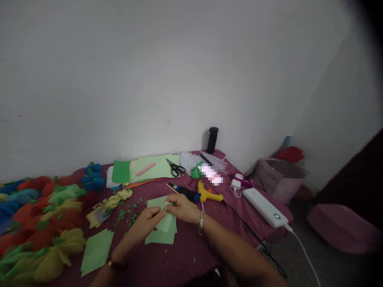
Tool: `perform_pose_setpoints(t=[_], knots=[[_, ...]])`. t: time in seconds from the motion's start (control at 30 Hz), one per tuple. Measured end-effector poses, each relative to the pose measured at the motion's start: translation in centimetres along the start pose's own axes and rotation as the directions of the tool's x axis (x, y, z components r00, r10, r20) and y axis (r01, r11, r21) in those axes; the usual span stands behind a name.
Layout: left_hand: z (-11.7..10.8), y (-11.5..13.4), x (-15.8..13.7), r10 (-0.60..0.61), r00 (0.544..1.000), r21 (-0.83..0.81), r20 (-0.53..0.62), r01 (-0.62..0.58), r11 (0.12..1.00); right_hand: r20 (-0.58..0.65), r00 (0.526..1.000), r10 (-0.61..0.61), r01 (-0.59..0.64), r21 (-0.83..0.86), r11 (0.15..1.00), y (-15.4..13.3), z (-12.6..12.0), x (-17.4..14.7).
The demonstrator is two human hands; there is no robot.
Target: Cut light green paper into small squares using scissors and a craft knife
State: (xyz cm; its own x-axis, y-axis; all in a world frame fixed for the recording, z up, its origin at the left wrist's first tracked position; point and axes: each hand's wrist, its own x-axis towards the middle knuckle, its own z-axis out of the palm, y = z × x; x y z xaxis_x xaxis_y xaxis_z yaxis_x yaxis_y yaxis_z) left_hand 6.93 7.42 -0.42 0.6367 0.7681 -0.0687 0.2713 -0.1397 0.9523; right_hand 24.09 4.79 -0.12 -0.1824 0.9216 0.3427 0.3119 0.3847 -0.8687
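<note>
Both my left hand (pixel 150 220) and my right hand (pixel 183 208) pinch one light green paper piece (pixel 165 224) at its upper edge, fingertips almost meeting. It is held just over more light green paper sheets (pixel 161 238) on the table. Whether the piece is folded there I cannot tell, as my fingers cover its top. Beyond my right hand lies a yellow glue gun (pixel 209 194) beside a dark-handled tool (pixel 185 192). Small green scraps (pixel 127 215) are scattered left of my hands. A stack of light green paper rectangles (pixel 97 251) lies near my left wrist.
Colourful fabric-like flowers (pixel 44 215) crowd the left side. Black scissors (pixel 176 167) and a pink strip (pixel 146 168) rest on green sheets at the back. A black bottle (pixel 212 140) stands by the wall. On the right are a purple power strip (pixel 243 180), a white power bank (pixel 265 207) and cords.
</note>
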Motion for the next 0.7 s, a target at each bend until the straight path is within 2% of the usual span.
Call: perform_pose_setpoints(t=[0.07, 0.13, 0.2, 0.27, 0.33, 0.37, 0.53, 0.7], knots=[[0.0, 0.0, 0.0, 0.015, 0.999, -0.019, 0.038, -0.014, 1.0, 0.041, 0.998, 0.055, -0.057, 0.063, 0.996, -0.1, 0.2, 0.0], [0.0, 0.1, 0.0, 0.06, 0.998, -0.02, -0.016, -0.06, 0.998, 0.029, 0.988, 0.154, -0.157, 0.205, 0.966, 0.0, 0.5, 0.1], [0.2, 0.2, -0.1, 0.101, 0.983, -0.017, -0.153, -0.105, 0.994, 0.013, 0.966, 0.259, -0.242, 0.411, 0.879, 0.2, 1.1, 0.1], [0.4, 0.2, -0.2, 0.11, 0.954, -0.025, -0.277, -0.122, 0.992, 0.046, 0.948, 0.315, -0.28, 0.593, 0.755, 0.5, 1.9, 0.1], [0.5, 0.0, -0.2, 0.076, 0.935, -0.068, -0.345, -0.105, 0.992, 0.108, 0.94, 0.322, -0.306, 0.68, 0.666, 0.9, 2.7, 0.1], [0.6, -0.2, -0.2, 0.046, 0.929, -0.105, -0.367, -0.09, 0.99, 0.136, 0.935, 0.327, -0.327, 0.688, 0.648, 1.0, 3.0, 0.1], [0.5, -0.7, -0.1, -0.059, 0.888, -0.241, -0.455, -0.059, 0.969, 0.157, 0.899, 0.408, -0.414, 0.607, 0.679, 1.1, 3.8, -0.1], [0.5, -0.3, -0.2, -0.066, 0.873, -0.253, -0.483, -0.067, 0.965, 0.077, 0.934, 0.349, -0.345, 0.451, 0.823, 1.0, 3.3, -0.2]])
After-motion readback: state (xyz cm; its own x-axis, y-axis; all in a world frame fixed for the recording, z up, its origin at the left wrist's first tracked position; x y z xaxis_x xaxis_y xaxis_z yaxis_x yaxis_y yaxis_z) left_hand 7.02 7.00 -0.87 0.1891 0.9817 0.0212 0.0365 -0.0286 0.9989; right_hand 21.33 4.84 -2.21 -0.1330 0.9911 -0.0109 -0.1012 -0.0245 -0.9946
